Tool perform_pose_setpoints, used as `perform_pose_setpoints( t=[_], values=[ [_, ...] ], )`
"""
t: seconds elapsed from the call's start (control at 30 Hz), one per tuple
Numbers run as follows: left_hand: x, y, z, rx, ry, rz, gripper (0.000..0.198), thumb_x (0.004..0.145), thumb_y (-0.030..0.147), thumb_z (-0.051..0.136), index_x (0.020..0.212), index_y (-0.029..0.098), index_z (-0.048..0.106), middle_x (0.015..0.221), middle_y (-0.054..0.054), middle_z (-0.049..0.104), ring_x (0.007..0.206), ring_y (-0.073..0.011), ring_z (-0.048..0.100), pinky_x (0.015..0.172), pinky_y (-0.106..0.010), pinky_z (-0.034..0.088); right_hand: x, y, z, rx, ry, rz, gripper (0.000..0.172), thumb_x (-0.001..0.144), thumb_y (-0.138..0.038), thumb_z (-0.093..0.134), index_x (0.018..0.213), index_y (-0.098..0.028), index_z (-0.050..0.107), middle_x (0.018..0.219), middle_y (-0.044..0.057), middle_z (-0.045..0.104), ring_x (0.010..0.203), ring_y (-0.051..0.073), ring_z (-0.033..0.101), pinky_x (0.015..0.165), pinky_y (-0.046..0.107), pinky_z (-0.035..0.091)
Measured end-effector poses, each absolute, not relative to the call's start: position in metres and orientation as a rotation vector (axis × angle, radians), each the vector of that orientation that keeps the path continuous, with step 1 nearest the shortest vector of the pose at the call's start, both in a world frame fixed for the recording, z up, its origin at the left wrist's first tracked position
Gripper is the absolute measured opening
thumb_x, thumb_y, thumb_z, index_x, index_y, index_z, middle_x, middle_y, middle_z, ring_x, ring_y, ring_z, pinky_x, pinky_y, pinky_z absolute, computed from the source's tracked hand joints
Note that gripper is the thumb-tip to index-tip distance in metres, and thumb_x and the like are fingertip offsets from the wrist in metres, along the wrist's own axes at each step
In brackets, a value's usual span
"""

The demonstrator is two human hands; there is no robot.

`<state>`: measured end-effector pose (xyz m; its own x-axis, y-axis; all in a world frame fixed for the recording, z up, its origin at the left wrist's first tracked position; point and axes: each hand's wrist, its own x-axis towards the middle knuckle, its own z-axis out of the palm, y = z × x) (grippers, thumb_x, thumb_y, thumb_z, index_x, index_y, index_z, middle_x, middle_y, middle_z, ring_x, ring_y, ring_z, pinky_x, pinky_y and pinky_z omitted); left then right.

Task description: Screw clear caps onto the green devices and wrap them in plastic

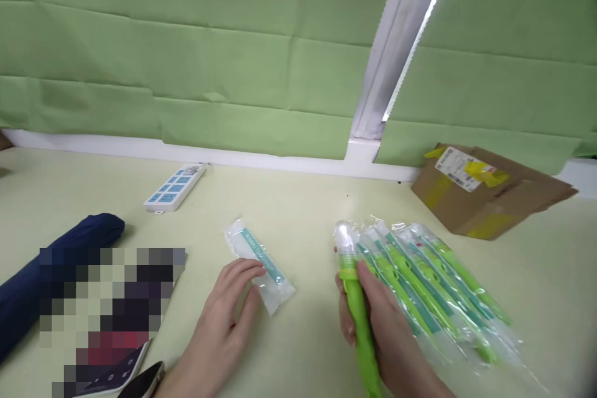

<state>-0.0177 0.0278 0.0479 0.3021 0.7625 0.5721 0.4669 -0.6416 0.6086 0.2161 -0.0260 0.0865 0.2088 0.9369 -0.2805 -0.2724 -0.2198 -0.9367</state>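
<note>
My right hand (373, 305) is wrapped around a bright green stick with a clear, silvery-white tip (359, 323), held with the tip pointing away from me. To its right, several similar green sticks in clear plastic sleeves (433, 280) with teal strips lie side by side on the table. A small clear packet with a teal label (261, 249) lies flat left of the middle. My left hand (224, 311) is at its near edge, fingers loosely curved and thumb apart. The fingertips seem to touch the packet without gripping it.
A cardboard box (485, 199) stands at the back right. Against the back wall, a white power strip (175, 188) lies on the pale table (298, 199). At left are a folded dark blue umbrella (88, 239), a blurred-out area and a phone (116, 373).
</note>
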Motion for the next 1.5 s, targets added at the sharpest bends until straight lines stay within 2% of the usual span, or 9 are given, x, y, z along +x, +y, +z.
perform_pose_setpoints(
  t=[0.17, 0.37, 0.43, 0.6, 0.77, 0.87, 1.03, 1.23, 1.5],
  values=[
    [-0.015, 0.037, 0.031, 2.568, 1.055, 1.1, 0.032, 0.101, 0.018, 0.043, 0.126, 0.024, 0.063, 0.131, -0.005, 0.068, 0.126, -0.0247, 0.062, 0.102, -0.045, 0.057, 0.21, -0.028, 0.096, -1.325, -0.759, 1.309, 0.041, 0.096, -0.059, 0.057, 0.105, -0.019, 0.066, 0.052, -0.006, 0.059, 0.049, 0.01, 0.048, 0.05, 0.02, 0.039],
    [-0.018, 0.034, 0.027, 2.952, 0.789, 0.97, 0.042, 0.098, 0.015, 0.046, 0.137, 0.026, 0.057, 0.139, 0.002, 0.063, 0.132, -0.0219, 0.056, 0.1, -0.033, 0.057, 0.214, -0.028, 0.095, -1.215, -0.842, 1.314, 0.033, 0.096, -0.039, 0.065, 0.124, -0.023, 0.067, 0.108, 0.003, 0.07, 0.06, 0.006, 0.053, 0.065, 0.025, 0.045],
    [-0.017, 0.035, 0.023, 3.1, 0.667, 0.969, 0.047, 0.097, 0.013, 0.044, 0.141, 0.025, 0.055, 0.143, 0.002, 0.06, 0.134, -0.0237, 0.053, 0.098, -0.033, 0.056, 0.215, -0.028, 0.092, -1.2, -0.863, 1.317, 0.033, 0.097, -0.04, 0.062, 0.126, -0.024, 0.066, 0.112, 0.004, 0.069, 0.059, 0.006, 0.054, 0.063, 0.025, 0.046],
    [-0.005, 0.034, 0.018, 3.386, 0.472, 0.917, 0.042, 0.097, 0.017, 0.047, 0.135, 0.024, 0.062, 0.143, 0.0, 0.059, 0.13, -0.0326, 0.051, 0.098, -0.043, 0.046, 0.217, -0.026, 0.091, -1.189, -0.94, 1.345, 0.035, 0.097, -0.044, 0.06, 0.123, -0.021, 0.066, 0.083, -0.002, 0.065, 0.042, 0.005, 0.049, 0.042, 0.022, 0.039],
    [0.007, 0.022, 0.022, 3.387, 0.483, 0.952, 0.026, 0.1, 0.024, 0.051, 0.119, 0.028, 0.068, 0.128, -0.001, 0.067, 0.121, -0.0324, 0.053, 0.102, -0.048, 0.033, 0.215, -0.03, 0.092, -1.108, -1.13, 1.441, 0.046, 0.079, -0.027, 0.082, 0.123, -0.021, 0.069, 0.071, -0.006, 0.062, 0.05, 0.007, 0.052, 0.046, 0.02, 0.046],
    [0.012, 0.017, 0.016, 3.21, 0.552, 1.066, 0.021, 0.103, 0.036, 0.051, 0.1, 0.027, 0.07, 0.106, -0.002, 0.071, 0.108, -0.0287, 0.056, 0.099, -0.047, 0.034, 0.213, -0.036, 0.087, -1.107, -1.26, 1.523, 0.053, 0.078, -0.017, 0.078, 0.13, -0.023, 0.068, 0.071, -0.005, 0.061, 0.057, 0.008, 0.054, 0.053, 0.022, 0.049],
    [0.009, 0.017, 0.013, 3.1, 0.54, 0.981, 0.02, 0.098, 0.019, 0.049, 0.099, 0.024, 0.068, 0.102, -0.006, 0.067, 0.104, -0.029, 0.057, 0.096, -0.049, 0.04, 0.221, -0.035, 0.084, -1.244, -1.488, 1.604, 0.046, 0.089, -0.016, 0.064, 0.135, -0.024, 0.065, 0.064, -0.006, 0.058, 0.051, 0.009, 0.056, 0.048, 0.021, 0.046],
    [-0.006, 0.022, 0.052, 2.916, 0.592, 0.65, 0.036, 0.091, 0.008, 0.051, 0.122, 0.021, 0.063, 0.117, -0.01, 0.064, 0.115, -0.0295, 0.055, 0.094, -0.043, 0.049, 0.239, -0.025, 0.093, -1.382, -1.625, 1.611, 0.019, 0.093, -0.018, 0.055, 0.102, -0.018, 0.072, 0.056, -0.009, 0.051, 0.047, 0.007, 0.054, 0.046, 0.017, 0.045],
    [-0.012, 0.022, 0.073, 2.544, 0.736, 0.677, 0.023, 0.084, 0.0, 0.047, 0.089, 0.021, 0.057, 0.095, -0.004, 0.064, 0.108, -0.0232, 0.057, 0.098, -0.04, 0.052, 0.25, -0.028, 0.096, -1.568, -1.695, 1.571, 0.016, 0.089, -0.024, 0.056, 0.094, -0.018, 0.071, 0.053, -0.009, 0.049, 0.045, 0.007, 0.052, 0.044, 0.017, 0.039]
  ],
)
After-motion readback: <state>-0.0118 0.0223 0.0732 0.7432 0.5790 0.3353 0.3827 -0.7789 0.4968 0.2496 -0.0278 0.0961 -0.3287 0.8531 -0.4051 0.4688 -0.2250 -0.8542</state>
